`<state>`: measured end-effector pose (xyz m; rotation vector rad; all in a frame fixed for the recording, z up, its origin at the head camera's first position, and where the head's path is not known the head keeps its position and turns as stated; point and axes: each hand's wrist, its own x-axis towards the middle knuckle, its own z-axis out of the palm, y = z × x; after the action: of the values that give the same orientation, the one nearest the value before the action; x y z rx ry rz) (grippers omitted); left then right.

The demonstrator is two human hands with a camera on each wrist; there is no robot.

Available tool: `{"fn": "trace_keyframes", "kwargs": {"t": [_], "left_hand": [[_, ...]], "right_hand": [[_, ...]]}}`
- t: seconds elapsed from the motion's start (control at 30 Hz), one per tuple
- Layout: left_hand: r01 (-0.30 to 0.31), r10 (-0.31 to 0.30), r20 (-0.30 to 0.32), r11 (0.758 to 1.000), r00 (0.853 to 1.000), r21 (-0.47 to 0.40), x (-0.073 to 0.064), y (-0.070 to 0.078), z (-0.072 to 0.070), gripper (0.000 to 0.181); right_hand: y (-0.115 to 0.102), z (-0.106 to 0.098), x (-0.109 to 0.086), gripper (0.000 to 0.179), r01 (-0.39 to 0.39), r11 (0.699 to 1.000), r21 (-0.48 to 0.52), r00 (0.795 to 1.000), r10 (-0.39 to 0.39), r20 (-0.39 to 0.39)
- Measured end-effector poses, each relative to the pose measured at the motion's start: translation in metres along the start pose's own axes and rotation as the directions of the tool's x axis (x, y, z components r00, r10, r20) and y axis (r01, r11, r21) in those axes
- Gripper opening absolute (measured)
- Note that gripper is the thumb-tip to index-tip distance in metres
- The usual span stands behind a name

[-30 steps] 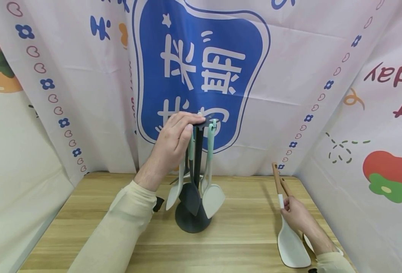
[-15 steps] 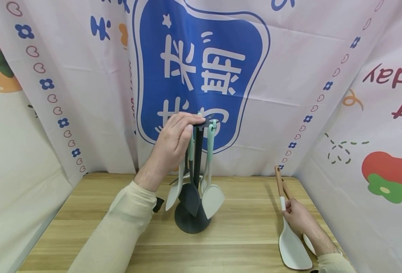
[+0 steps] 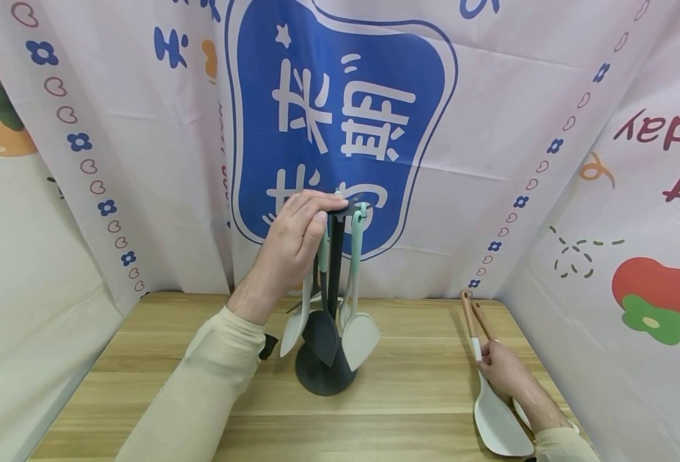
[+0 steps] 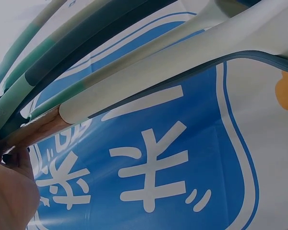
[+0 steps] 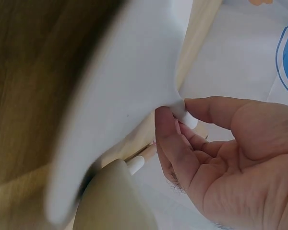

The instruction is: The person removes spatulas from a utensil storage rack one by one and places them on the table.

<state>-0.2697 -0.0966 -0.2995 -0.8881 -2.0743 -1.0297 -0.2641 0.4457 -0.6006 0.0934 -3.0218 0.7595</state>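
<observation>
My left hand [image 3: 293, 240] lies over the top of a black utensil stand [image 3: 336, 250], fingers on its upper disc and thumb at the rim. Round the stand hang several utensils, among them a dark grey spatula [image 3: 321, 337] and a pale spatula with a mint handle [image 3: 361, 340]. One hanging utensil has a wooden handle end [image 4: 43, 127], close to the left fingers in the left wrist view. At the table's right side my right hand [image 3: 507, 369] pinches a white turner [image 3: 498, 420] at its neck. Its wooden handle points away from me, its broad blade towards me.
Beside the turner, partly under the right hand, lies a second wooden-handled utensil [image 3: 482, 321] with a pale head [image 5: 113, 201]. The wooden table [image 3: 420, 385] meets a printed white curtain [image 3: 490, 128] at the back, with fabric walls on both sides.
The turner in my right hand has shifted slightly towards me, its handle tip now lower in the head view and its blade a little further right. My left hand and the stand stay put.
</observation>
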Motion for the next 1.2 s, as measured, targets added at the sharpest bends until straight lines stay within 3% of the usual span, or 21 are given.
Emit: {"fn": "trace_keyframes", "kwargs": {"t": [0.2, 0.77, 1.2], "left_hand": [[-0.010, 0.010, -0.005, 1.000, 1.000, -0.001, 0.000, 0.001, 0.000, 0.050], [-0.008, 0.008, -0.004, 1.000, 1.000, 0.000, -0.001, -0.001, 0.000, 0.050], [-0.004, 0.004, -0.002, 1.000, 1.000, -0.001, -0.001, 0.000, 0.000, 0.050]], "right_hand": [[0.030, 0.012, 0.015, 0.019, -0.023, 0.999, -0.025, 0.999, 0.024, 0.042], [0.032, 0.012, 0.014, 0.014, -0.022, 0.999, -0.036, 0.997, 0.024, 0.073], [0.000, -0.001, -0.001, 0.020, -0.059, 0.994, -0.094, 0.994, 0.067, 0.082]]}}
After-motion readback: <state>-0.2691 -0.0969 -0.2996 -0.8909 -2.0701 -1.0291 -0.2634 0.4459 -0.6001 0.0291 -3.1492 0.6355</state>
